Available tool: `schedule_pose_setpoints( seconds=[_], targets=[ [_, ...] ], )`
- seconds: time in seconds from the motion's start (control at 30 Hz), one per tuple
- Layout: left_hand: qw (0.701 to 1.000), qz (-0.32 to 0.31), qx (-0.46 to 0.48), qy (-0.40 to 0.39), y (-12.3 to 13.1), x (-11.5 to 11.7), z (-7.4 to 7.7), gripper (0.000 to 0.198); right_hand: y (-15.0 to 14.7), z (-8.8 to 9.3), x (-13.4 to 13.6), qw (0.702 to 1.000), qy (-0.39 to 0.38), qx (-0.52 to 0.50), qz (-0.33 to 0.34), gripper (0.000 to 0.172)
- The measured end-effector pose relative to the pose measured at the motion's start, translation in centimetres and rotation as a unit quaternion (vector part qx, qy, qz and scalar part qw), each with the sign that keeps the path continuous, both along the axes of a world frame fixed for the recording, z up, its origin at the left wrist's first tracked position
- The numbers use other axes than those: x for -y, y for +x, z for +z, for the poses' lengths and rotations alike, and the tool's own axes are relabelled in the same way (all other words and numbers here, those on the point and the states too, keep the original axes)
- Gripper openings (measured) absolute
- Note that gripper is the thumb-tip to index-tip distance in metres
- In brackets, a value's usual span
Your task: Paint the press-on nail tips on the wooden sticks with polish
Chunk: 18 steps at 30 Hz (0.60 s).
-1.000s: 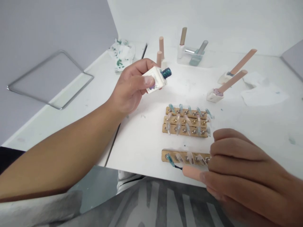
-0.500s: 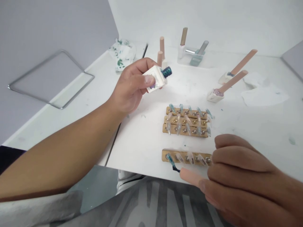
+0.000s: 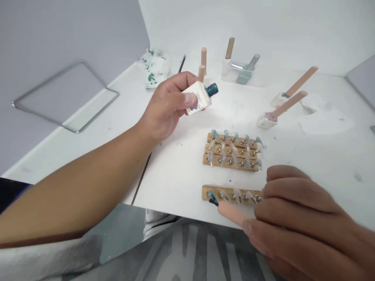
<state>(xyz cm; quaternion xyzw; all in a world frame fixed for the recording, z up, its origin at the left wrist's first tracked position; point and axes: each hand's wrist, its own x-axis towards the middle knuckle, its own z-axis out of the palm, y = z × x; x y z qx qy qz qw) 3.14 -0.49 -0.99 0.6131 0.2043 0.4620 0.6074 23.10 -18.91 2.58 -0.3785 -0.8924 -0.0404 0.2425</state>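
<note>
My left hand [image 3: 172,103] is closed around a white nail polish bottle [image 3: 197,99], tilted, its uncapped neck coated in glittery teal. In my right hand [image 3: 304,218] is the polish brush [image 3: 233,214], gripped by its peach cap handle. Its dark bristles touch or nearly touch the teal nail tip [image 3: 211,195] at the left end of the front wooden strip [image 3: 205,190]. Several clear nail tips follow along that strip, and my fingers hide its right end. Behind it lie three wooden strips [image 3: 231,160] side by side, bearing pale and teal nail tips.
Two capped polish bottles [image 3: 267,120] stand at the right by a white tissue [image 3: 325,117]. Further back are a clear bin [image 3: 243,76] with bottles and two peach-capped bottles [image 3: 203,58]. A stained tissue [image 3: 155,68] and a metal frame [image 3: 79,130] lie left.
The brush has moved slightly left and up along the teal nail tip. My left hand still holds the bottle; the whole view has shifted a little.
</note>
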Motion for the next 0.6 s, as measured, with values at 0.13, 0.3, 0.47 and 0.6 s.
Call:
schedule_pose_setpoints(
  seconds=[0.13, 0.3, 0.47, 0.6],
  targets=[
    [1.0, -0.003, 0.001, 0.007, 0.0, 0.0, 0.1, 0.013, -0.1, -0.5, 0.1, 0.998, -0.018, -0.043, 0.051, 0.009],
    [1.0, -0.013, 0.009, 0.01, 0.0, 0.1, 0.2, 0.015, 0.3, -1.1, 0.4, 0.997, -0.043, 0.023, 0.06, 0.017],
    [0.999, -0.023, 0.025, 0.016, 0.1, 0.0, 0.1, 0.013, 0.2, -2.1, 0.2, 0.994, 0.069, -0.032, 0.079, 0.029],
    [0.999, -0.027, 0.026, 0.016, 0.1, -0.1, 0.0, 0.014, 0.4, -2.8, 0.7, 0.997, 0.05, 0.019, 0.05, 0.02]
  ],
)
